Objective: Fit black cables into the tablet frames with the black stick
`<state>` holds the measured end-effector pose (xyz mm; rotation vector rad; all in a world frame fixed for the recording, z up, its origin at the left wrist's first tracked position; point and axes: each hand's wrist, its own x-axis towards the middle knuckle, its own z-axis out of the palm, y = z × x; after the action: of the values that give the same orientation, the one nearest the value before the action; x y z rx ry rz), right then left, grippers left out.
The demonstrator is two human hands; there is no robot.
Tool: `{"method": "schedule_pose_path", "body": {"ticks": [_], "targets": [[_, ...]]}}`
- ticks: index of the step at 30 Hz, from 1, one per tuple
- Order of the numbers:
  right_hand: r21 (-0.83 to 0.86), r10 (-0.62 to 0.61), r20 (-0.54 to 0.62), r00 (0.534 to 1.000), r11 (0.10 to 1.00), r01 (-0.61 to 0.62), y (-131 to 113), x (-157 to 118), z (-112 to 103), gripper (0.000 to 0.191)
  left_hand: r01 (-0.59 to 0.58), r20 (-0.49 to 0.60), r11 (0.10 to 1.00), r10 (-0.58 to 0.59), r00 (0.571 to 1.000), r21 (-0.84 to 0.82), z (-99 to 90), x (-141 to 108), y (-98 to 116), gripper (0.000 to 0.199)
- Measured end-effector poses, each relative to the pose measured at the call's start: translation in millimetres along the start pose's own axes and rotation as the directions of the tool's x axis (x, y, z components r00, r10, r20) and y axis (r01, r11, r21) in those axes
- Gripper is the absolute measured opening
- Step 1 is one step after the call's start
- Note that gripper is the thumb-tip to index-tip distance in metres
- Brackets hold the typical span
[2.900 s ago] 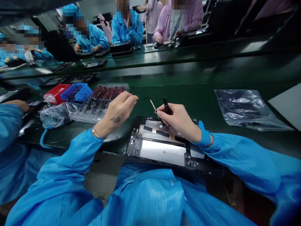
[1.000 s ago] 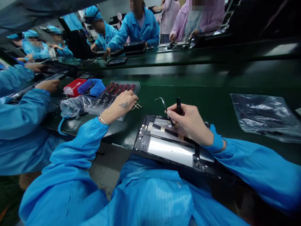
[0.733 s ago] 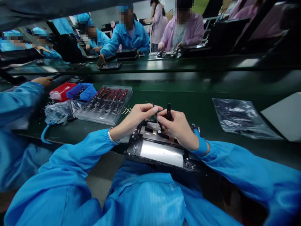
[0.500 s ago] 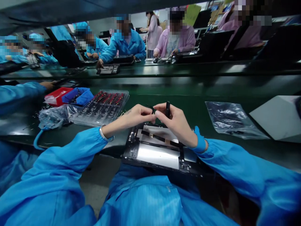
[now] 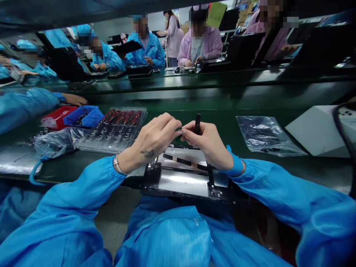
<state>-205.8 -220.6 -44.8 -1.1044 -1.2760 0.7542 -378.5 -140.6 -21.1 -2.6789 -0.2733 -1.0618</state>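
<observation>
a dark green bench (image 5: 239,133) carries an opened tablet (image 5: 183,178) at its near edge, a clear parts tray (image 5: 114,126), red (image 5: 54,116) and blue (image 5: 83,115) bins (side by side), crumpled plastic bags (image 5: 264,135) and a white box (image 5: 317,131).

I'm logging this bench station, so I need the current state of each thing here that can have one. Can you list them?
Tablet: back cover off, insides exposed, lying flat at the bench edge.
Left hand: pinched on a small part above the tablet.
Right hand: closed around a black tool, held upright.
Parts tray: uncovered, filled.
Blue bin: open.
Plastic bag: flat, crumpled.
</observation>
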Motion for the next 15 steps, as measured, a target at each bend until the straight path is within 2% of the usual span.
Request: {"method": "schedule_pose_path", "body": {"ticks": [2,5,10,15], "targets": [[-0.024,-0.022,-0.016,1.0,0.999,0.022,-1.1,-1.9,0.8,0.025,-0.058,-0.011,0.986,0.061,0.998,0.153,0.7,-0.7,5.1,0.013],[-0.075,-0.063,-0.028,0.998,0.995,0.061,-3.2,-5.5,1.9,0.023,-0.081,-0.03,0.965,0.091,0.995,0.249,1.1,-0.7,8.4,0.014],[-0.12,-0.108,-0.031,0.994,0.987,0.103,-6.9,-8.4,2.9,0.016,-0.085,-0.028,0.953,0.098,0.995,0.291,0.5,-1.8,10.2,0.017],[-0.166,-0.111,-0.01,0.994,0.98,0.108,-8.0,-10.2,3.9,0.015,-0.071,0.028,0.955,0.066,0.997,0.289,0.6,3.2,14.6,0.022]]}}
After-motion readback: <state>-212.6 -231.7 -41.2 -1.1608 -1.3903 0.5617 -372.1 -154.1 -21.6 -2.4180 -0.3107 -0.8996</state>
